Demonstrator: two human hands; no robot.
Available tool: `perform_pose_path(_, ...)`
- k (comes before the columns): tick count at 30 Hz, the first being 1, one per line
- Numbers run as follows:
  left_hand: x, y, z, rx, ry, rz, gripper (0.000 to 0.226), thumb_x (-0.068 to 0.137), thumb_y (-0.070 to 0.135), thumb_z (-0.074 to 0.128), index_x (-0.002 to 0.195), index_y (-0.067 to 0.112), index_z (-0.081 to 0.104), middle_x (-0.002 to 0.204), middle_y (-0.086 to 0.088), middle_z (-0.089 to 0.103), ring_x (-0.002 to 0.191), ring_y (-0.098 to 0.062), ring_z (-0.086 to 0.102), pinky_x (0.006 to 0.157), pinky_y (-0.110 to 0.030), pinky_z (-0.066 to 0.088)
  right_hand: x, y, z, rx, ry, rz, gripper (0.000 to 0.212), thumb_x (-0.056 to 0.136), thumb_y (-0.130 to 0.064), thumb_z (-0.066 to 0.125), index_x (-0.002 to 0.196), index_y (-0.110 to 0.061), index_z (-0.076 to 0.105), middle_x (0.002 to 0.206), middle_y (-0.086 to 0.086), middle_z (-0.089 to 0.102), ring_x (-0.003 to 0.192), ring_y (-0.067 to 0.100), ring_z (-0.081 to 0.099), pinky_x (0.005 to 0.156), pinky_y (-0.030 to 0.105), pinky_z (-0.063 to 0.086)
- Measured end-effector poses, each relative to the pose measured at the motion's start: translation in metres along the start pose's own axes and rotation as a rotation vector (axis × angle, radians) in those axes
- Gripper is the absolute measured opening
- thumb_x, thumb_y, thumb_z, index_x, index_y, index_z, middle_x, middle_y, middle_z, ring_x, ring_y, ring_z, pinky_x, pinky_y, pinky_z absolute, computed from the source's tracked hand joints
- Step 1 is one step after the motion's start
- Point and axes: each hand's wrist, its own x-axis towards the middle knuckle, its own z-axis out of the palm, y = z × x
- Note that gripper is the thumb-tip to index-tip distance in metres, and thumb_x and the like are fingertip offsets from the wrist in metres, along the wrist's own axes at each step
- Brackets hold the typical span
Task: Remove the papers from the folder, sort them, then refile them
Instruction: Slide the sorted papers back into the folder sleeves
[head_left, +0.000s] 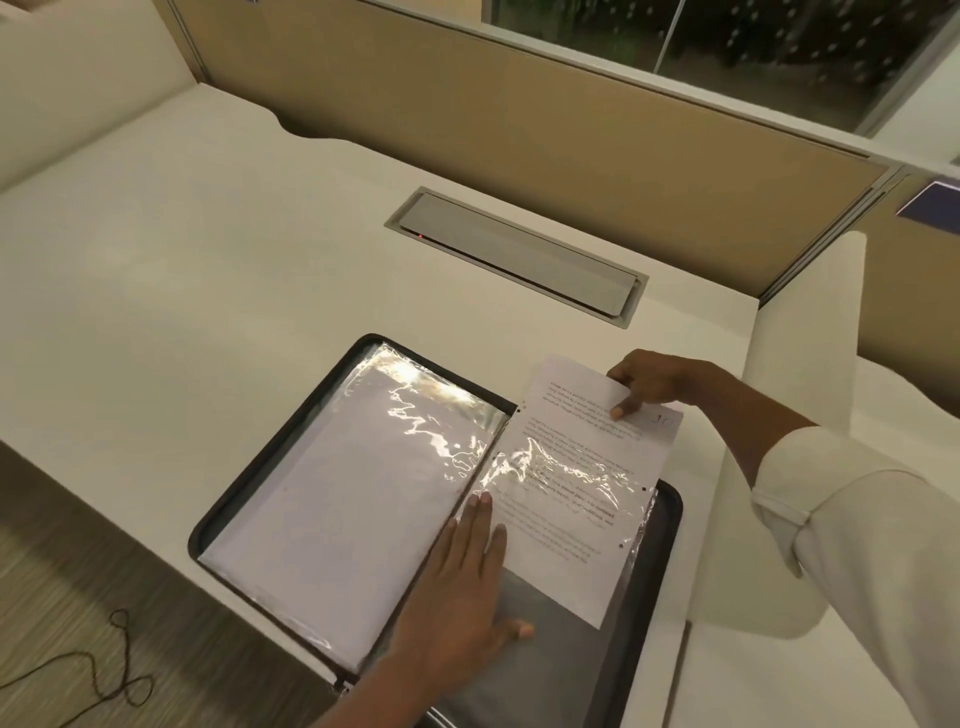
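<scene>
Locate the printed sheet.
Head view, right of centre: printed sheet partly out of the clear sleeve on the right half of the folder, top edge pinched by the right hand.

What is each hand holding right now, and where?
Right hand pinches the printed sheet at its top edge; left hand presses flat on the open folder.

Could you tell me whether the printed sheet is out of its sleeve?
Partly: the printed sheet, pinched by the right hand, sticks out past the sleeve; its lower part lies inside.
</scene>
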Motion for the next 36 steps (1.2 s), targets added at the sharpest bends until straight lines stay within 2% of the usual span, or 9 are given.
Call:
perform_pose_path(3, -0.012, -0.006, 0.014, 0.074, 0.051, 0.003, 0.112, 0.091, 0.087, 0.037, 0.166, 0.006, 0.021, 0.174, -0.019, -0.013, 0.163, -0.034, -0.006, 0.13, -0.051, 0.019, 0.0, -0.002, 0.007, 0.095, -0.088, 0.041, 0.039, 0.079, -0.016, 0.092, 0.116, -0.018, 0.08, 0.11, -0.001, 0.08, 0.104, 0.021, 0.076, 0.095, 0.044, 0.062)
perform_pose_path(5, -0.02, -0.009, 0.021, 0.087, 0.064, -0.02, 0.113, 0.088, 0.09, 0.04, 0.16, 0.003, 0.039, 0.174, -0.023, 0.009, 0.16, -0.038, 0.018, 0.127, -0.049, 0.029, 0.0, -0.003, 0.011, 0.131, -0.139, 0.054, 0.039, 0.078, -0.012, 0.092, 0.115, -0.019, 0.08, 0.11, 0.0, 0.081, 0.106, 0.023, 0.076, 0.095, 0.045, 0.062)
perform_pose_path(9, -0.033, -0.007, 0.03, 0.098, 0.107, -0.002, 0.118, 0.084, 0.094, 0.043, 0.16, 0.003, 0.039, 0.174, -0.022, 0.01, 0.16, -0.038, 0.018, 0.123, -0.047, 0.021, -0.003, -0.004, 0.01, 0.105, -0.161, 0.071, 0.04, 0.078, -0.011, 0.092, 0.115, -0.019, 0.079, 0.111, 0.002, 0.081, 0.105, 0.024, 0.077, 0.094, 0.045, 0.063)
perform_pose_path(18, -0.054, -0.013, 0.044, 0.095, 0.115, 0.031, 0.124, 0.081, 0.098, 0.04, 0.154, -0.001, 0.048, 0.171, -0.027, 0.019, 0.159, -0.041, 0.023, 0.121, -0.05, 0.025, 0.0, -0.029, 0.006, -0.058, -0.18, 0.033, 0.035, 0.076, -0.014, 0.094, 0.105, -0.026, 0.079, 0.106, -0.002, 0.081, 0.099, 0.02, 0.077, 0.074, 0.03, 0.063)
perform_pose_path(25, -0.057, -0.02, 0.053, 0.123, 0.127, 0.047, 0.126, 0.078, 0.1, 0.039, 0.15, -0.002, 0.053, 0.166, -0.03, 0.029, 0.153, -0.043, 0.033, 0.116, -0.05, 0.029, 0.002, -0.046, 0.032, -0.01, -0.255, 0.019, 0.039, 0.077, -0.009, 0.092, 0.113, -0.018, 0.078, 0.111, 0.001, 0.08, 0.105, 0.022, 0.076, 0.084, 0.034, 0.064)
perform_pose_path(28, -0.059, -0.024, 0.056, 0.136, 0.157, 0.063, 0.125, 0.078, 0.099, 0.04, 0.15, -0.002, 0.054, 0.165, -0.029, 0.031, 0.153, -0.043, 0.034, 0.116, -0.051, 0.029, -0.007, -0.047, 0.034, 0.042, -0.281, 0.025, 0.036, 0.081, -0.021, 0.091, 0.114, -0.021, 0.077, 0.112, 0.0, 0.08, 0.107, 0.024, 0.076, 0.089, 0.037, 0.063)
perform_pose_path(32, -0.064, -0.028, 0.06, 0.139, 0.201, 0.09, 0.122, 0.08, 0.098, 0.038, 0.151, 0.0, 0.053, 0.165, -0.029, 0.033, 0.153, -0.043, 0.034, 0.117, -0.051, 0.03, -0.016, -0.058, 0.043, 0.005, -0.127, 0.027, 0.052, 0.081, -0.055, 0.085, 0.119, -0.022, 0.073, 0.117, -0.003, 0.075, 0.108, 0.02, 0.072, 0.097, 0.038, 0.059)
perform_pose_path(35, -0.067, -0.034, 0.061, 0.19, 0.287, 0.1, 0.093, 0.103, 0.076, 0.023, 0.145, 0.002, 0.06, 0.161, -0.027, 0.041, 0.148, -0.044, 0.042, 0.12, -0.048, 0.025, -0.015, -0.065, 0.059, -0.048, 0.102, 0.002, 0.058, 0.072, -0.057, 0.091, 0.113, -0.025, 0.065, 0.118, -0.005, 0.063, 0.108, 0.02, 0.063, 0.091, 0.036, 0.054)
perform_pose_path(36, -0.068, -0.038, 0.063, 0.225, 0.32, 0.111, 0.081, 0.107, 0.068, 0.03, 0.144, 0.003, 0.062, 0.161, -0.027, 0.041, 0.148, -0.044, 0.043, 0.12, -0.048, 0.025, -0.014, -0.065, 0.065, -0.04, 0.152, -0.004, 0.061, 0.069, -0.056, 0.094, 0.112, -0.025, 0.063, 0.115, -0.006, 0.062, 0.106, 0.019, 0.062, 0.088, 0.035, 0.053)
